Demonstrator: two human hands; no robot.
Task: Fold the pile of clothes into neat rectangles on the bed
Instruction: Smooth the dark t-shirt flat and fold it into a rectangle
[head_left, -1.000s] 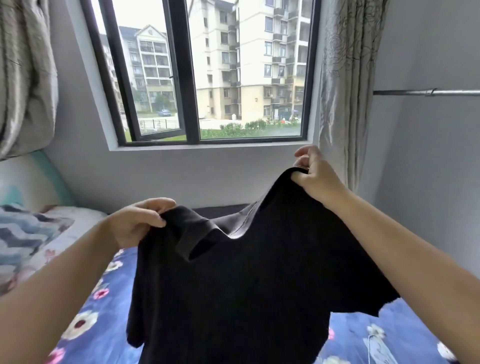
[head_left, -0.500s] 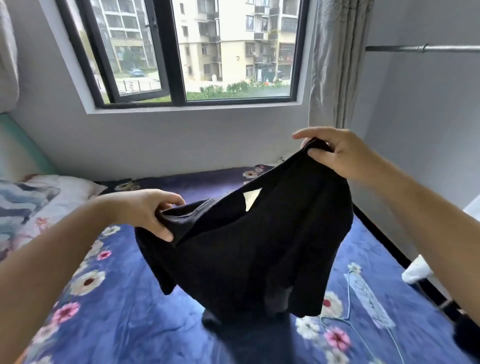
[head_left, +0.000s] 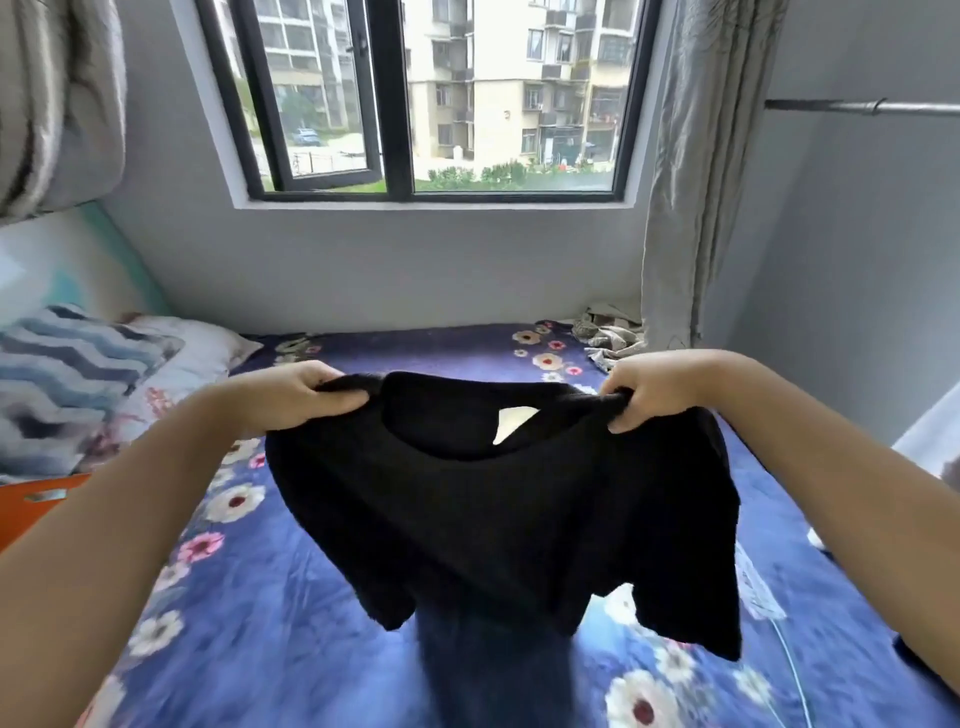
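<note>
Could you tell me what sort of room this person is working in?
Most likely a bedroom in a flat: a bed with a flowered blue sheet, pillows at its head, and a curtained window facing apartment blocks.

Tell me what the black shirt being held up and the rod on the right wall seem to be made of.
Black shirt: soft matte knit, likely cotton jersey; it drapes limply and bunches where the left hand and right hand grip its shoulders. Exact fibre cannot be told.
Rod: looks like metal, grey with a dull sheen and a ringed joint.
</note>
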